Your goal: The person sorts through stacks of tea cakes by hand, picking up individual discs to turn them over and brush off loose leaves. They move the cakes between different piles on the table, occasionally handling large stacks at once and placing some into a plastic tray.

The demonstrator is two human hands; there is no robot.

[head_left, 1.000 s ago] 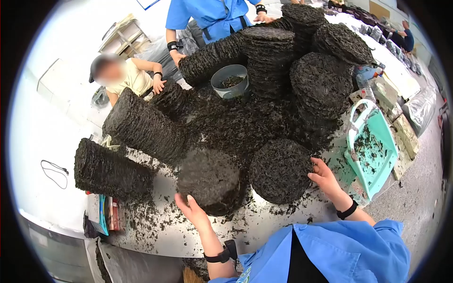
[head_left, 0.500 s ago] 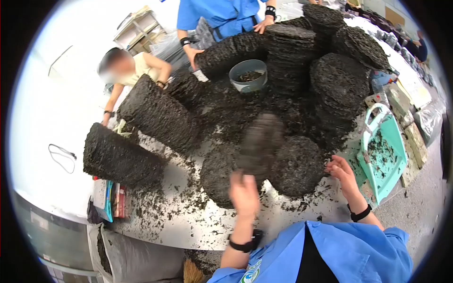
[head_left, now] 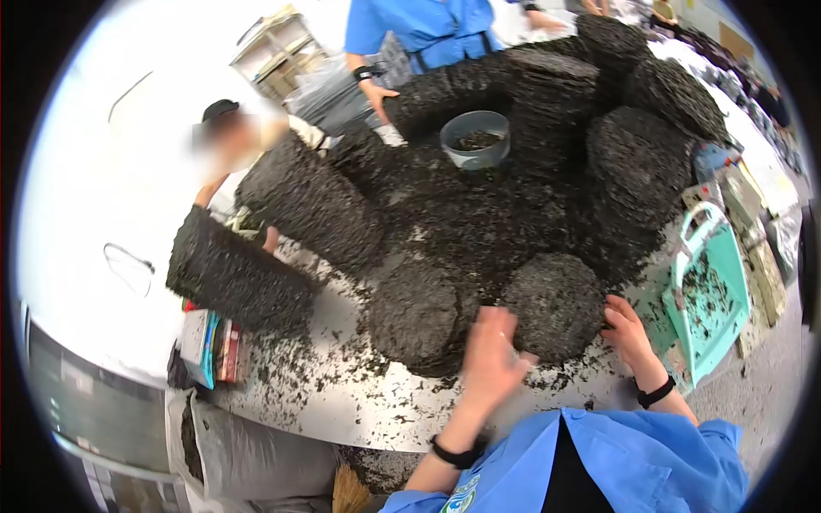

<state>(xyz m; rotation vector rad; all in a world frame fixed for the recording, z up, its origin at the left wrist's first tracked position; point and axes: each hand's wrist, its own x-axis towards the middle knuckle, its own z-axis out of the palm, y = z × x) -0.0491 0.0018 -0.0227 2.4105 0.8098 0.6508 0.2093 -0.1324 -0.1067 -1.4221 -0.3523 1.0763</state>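
Two round stacks of dark, rough sheets lie side by side on the table before me, a left stack (head_left: 415,315) and a right stack (head_left: 554,306). Between their near edges is my left hand (head_left: 493,359), blurred, with its fingers apart and nothing in it. My right hand (head_left: 627,329) is at the right edge of the right stack, fingers spread and bent, its fingertips touching or very near the rim. Dark flakes are scattered around both stacks.
A grey bowl (head_left: 475,139) holds dark bits. Tall dark stacks (head_left: 640,162) stand behind. A turquoise dustpan (head_left: 708,299) is at the right. Long dark rolls (head_left: 239,274) lie left. Two co-workers are across the table, one in a blue shirt (head_left: 419,30).
The dark sheet that was blurred above my left hand now lies on the left stack. My left hand has moved right, toward the right stack. The view has shifted slightly.
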